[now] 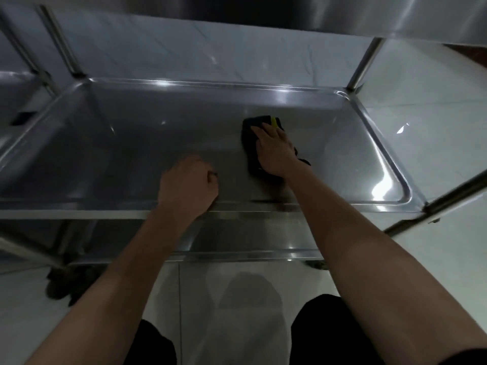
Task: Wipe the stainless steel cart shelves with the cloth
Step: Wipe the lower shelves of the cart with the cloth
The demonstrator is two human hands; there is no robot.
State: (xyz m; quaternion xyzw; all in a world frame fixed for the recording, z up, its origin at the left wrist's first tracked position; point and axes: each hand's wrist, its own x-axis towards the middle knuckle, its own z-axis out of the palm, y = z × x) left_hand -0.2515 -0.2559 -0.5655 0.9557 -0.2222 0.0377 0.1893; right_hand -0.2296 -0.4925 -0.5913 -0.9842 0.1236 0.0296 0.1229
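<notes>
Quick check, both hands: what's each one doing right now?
Left hand: fingers curled, resting at the shelf front edge, holding nothing visible.
Right hand: flat, pressing the cloth.

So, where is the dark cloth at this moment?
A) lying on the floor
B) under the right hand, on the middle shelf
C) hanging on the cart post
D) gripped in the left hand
B: the right hand presses the dark cloth flat onto the shelf, while the left hand rests at the front rim without it.
</notes>
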